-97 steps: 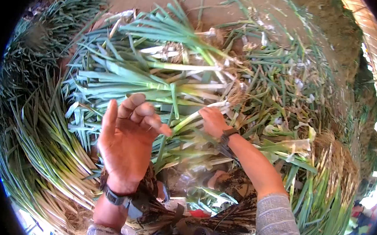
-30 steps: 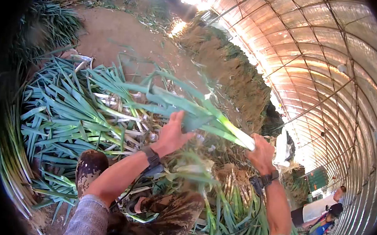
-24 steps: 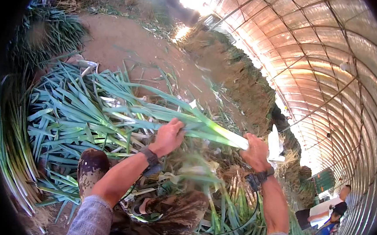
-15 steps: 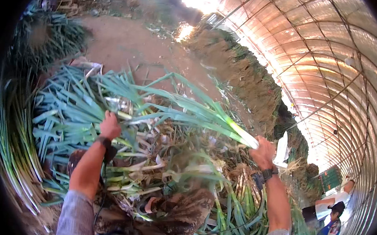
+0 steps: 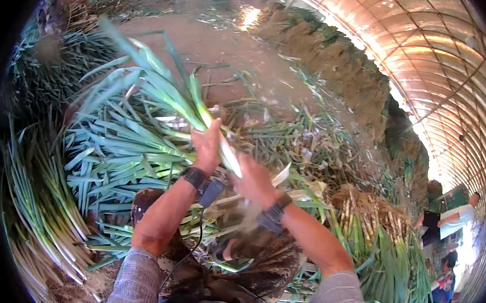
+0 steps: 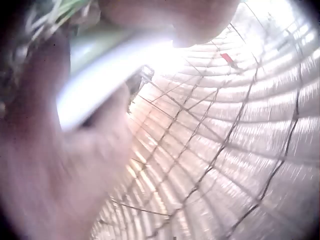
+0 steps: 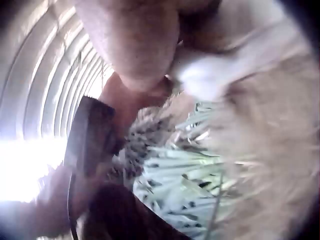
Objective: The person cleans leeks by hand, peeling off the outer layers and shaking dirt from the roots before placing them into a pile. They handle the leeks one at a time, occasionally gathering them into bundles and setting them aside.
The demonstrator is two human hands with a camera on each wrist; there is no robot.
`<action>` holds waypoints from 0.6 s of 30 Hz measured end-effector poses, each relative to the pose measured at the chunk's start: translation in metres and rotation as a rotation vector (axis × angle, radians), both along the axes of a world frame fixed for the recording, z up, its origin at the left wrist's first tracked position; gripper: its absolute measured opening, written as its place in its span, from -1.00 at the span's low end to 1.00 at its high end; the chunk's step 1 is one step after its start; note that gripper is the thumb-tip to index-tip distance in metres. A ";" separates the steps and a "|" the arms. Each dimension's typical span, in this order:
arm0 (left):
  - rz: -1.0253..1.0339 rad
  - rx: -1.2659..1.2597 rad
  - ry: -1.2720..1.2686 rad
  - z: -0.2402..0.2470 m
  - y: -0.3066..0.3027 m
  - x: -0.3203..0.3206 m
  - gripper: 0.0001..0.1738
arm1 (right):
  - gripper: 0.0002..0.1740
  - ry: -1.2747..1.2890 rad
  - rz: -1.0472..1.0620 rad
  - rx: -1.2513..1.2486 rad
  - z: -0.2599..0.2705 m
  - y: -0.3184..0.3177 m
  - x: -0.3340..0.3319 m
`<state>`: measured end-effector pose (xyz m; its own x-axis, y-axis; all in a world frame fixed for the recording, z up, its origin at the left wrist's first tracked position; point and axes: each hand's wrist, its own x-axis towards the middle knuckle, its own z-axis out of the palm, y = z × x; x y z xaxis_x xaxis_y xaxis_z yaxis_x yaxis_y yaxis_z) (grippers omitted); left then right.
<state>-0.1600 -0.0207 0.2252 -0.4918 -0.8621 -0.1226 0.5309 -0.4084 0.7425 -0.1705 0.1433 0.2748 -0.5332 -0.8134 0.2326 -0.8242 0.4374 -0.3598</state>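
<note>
My left hand [image 5: 207, 144] grips a large green onion [image 5: 229, 153] around its stalk, just above the white part. Its green leaves [image 5: 163, 87] fan out to the upper left over the pile. At the white lower end, my right hand [image 5: 255, 180] curls its fingers around the stalk, close to the left hand. A pale strip [image 5: 282, 175] sticks out beyond the right hand. In the left wrist view the white stalk [image 6: 100, 80] lies between thumb and fingers. The right wrist view shows the white end [image 7: 205, 77] by the fingers, with blurred brown strands beside it.
A pile of green onions [image 5: 120, 137] lies ahead, with bundles at left [image 5: 43, 188] and right [image 5: 383, 246]. Leaf scraps [image 5: 311, 139] litter the bare soil [image 5: 228, 46]. Other people [image 5: 455, 217] are at far right under the arched roof [image 5: 446, 70].
The left hand let go, reached left over the pile, then came back to grip the stalk. The right hand brought the green onion inward, and its leaves swung upward. The head view has turned.
</note>
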 end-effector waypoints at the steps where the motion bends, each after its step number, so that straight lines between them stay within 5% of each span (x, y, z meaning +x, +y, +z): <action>1: 0.128 -0.103 -0.057 -0.005 -0.015 0.002 -0.58 | -0.68 -0.006 0.065 0.182 0.002 0.001 0.002; 5: -0.015 0.071 -0.128 -0.023 -0.077 0.021 -0.61 | -0.78 0.242 0.408 0.572 -0.011 0.030 -0.001; 9: -0.054 0.154 -0.049 -0.027 -0.081 0.031 -0.57 | -0.77 0.272 0.596 0.293 0.020 0.038 0.002; 12: -0.128 0.191 -0.087 -0.042 -0.071 0.021 -0.57 | -0.78 0.210 0.593 0.296 0.064 0.046 0.014; 14: -0.110 0.215 -0.121 -0.061 -0.068 0.010 -0.55 | -0.82 0.287 0.798 0.521 0.080 0.056 0.035; 15: -0.098 0.230 -0.120 -0.070 -0.078 0.014 -0.55 | -0.85 0.129 0.877 0.532 0.086 0.073 0.056; 17: -0.006 0.086 -0.138 -0.089 -0.109 0.016 -0.56 | -0.83 0.240 0.723 0.612 0.095 0.090 0.029; 18: 0.037 -0.386 -0.307 -0.106 -0.125 0.018 -0.56 | -0.81 0.340 0.546 0.684 0.102 0.113 0.010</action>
